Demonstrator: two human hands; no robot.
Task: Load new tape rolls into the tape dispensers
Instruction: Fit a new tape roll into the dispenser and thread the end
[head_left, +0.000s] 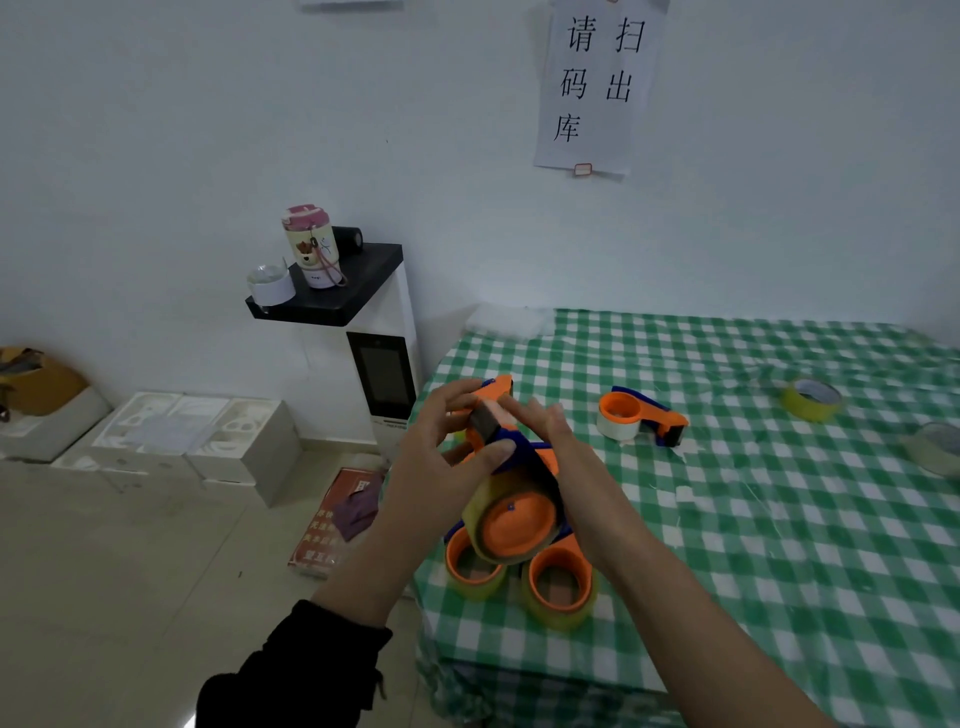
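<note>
An orange and blue tape dispenser with a yellowish roll on its orange hub is held up over the table's left edge. My left hand grips its body from the left, thumb across the blue frame. My right hand lies along its right side, fingers reaching the front end. Below it two more dispensers with orange hubs and yellowish rolls lie on the green checked tablecloth. Another dispenser with a pale roll lies further back.
A loose yellow tape roll and a clear roll lie at the right. A white appliance with a bottle on its black top stands left of the table. Foam boxes and a red booklet sit on the floor.
</note>
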